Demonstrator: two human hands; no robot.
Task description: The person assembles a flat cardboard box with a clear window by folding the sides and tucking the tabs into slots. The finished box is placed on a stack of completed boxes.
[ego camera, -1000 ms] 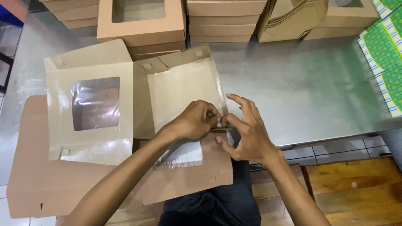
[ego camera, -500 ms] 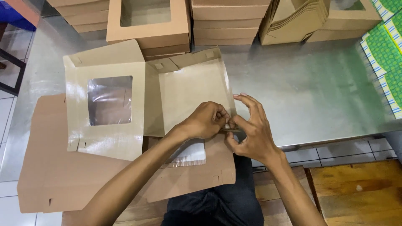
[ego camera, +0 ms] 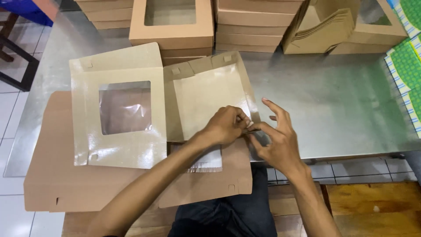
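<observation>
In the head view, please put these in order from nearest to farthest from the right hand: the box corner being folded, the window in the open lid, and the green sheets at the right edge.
From the right hand:
1. Box corner, at its fingertips, beside the left hand.
2. Window in the lid, to the left, past the box base.
3. Green sheets, far right, across the bare metal table.

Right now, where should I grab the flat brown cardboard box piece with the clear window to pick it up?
Grip the flat brown cardboard box piece with the clear window by its bare left edge, coming from the left. It lies flat, the film looks flimsy, and both the left hand and right hand work at its right-hand corner.
</observation>
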